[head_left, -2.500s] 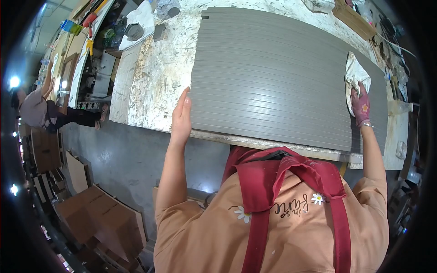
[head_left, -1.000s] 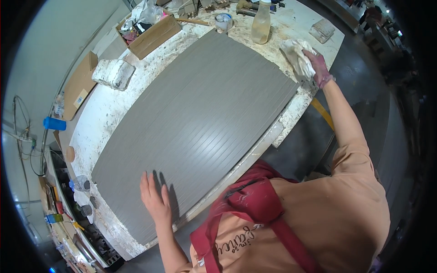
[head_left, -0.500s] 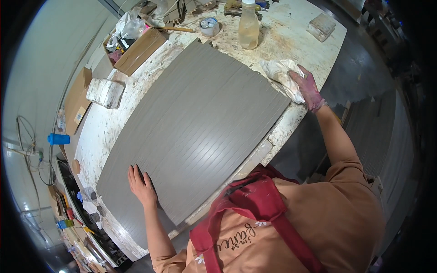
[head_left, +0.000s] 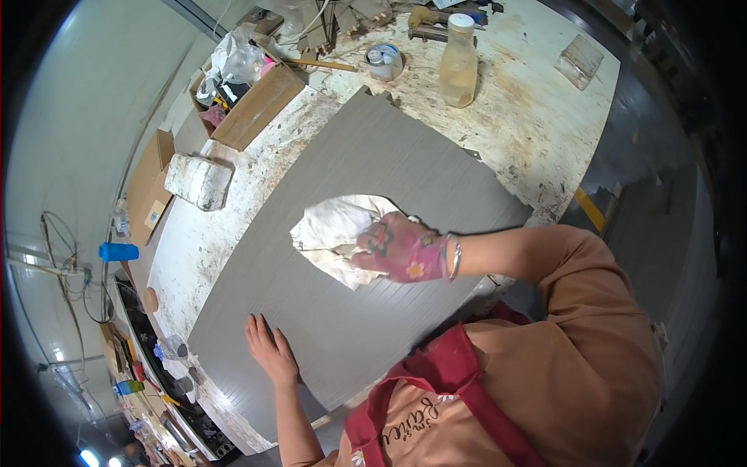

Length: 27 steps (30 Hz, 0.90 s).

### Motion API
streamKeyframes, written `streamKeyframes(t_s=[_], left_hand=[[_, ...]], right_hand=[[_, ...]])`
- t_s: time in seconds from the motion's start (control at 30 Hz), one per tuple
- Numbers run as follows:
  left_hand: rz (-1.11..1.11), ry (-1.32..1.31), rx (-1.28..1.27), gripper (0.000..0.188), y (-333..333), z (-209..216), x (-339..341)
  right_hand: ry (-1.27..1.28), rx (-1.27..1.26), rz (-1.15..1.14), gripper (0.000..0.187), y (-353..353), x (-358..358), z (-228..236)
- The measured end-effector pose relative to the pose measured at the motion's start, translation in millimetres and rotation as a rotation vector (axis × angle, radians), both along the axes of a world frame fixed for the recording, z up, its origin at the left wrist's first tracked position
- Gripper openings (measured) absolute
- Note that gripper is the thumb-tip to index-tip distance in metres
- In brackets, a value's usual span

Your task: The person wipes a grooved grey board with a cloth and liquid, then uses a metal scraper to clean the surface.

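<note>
Our right grip (head_left: 401, 245), in a thin purple flower-patterned glove (head_left: 420, 265), is closed on a crumpled white cloth (head_left: 334, 233), bunched probably so its loose folds spread over the flat grey narrow strips (head_left: 381, 140) beneath. Left of it and nearer us, our bare left grip (head_left: 272, 354) is spread open, holding nothing, seemingly resting on the strips to steady them against the stained white table (head_left: 537, 132) beneath both grips.

I'd place this left-hand wide lens on the head of the person (head_left: 580, 335), facing steeply down to the worktable (head_left: 529, 117). It sits fairly near the grey panel (head_left: 358, 311), bending straight edges.
</note>
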State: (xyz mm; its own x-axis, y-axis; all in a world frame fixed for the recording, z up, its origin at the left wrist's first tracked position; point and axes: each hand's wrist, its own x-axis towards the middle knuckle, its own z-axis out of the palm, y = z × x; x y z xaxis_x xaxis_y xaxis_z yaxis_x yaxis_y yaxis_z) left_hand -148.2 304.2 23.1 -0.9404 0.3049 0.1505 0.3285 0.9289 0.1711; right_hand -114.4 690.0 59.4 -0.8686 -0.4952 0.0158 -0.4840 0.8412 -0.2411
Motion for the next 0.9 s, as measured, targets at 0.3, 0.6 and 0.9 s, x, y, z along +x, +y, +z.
streamKeyframes(t_s=[0.3,0.6,0.9], left_hand=[[0.010,-0.033,0.068,0.041,2,10,-18],[-0.166,0.192,0.050,0.047,76,19,-162],[-0.039,-0.067,-0.122,0.049,164,-6,-174]], right_hand=[[0.010,-0.664,-0.993,0.057,208,-105,-16],[0.213,-0.808,-1.052,0.057,196,-126,-9],[0.256,-0.751,-0.968,0.052,183,-133,-11]])
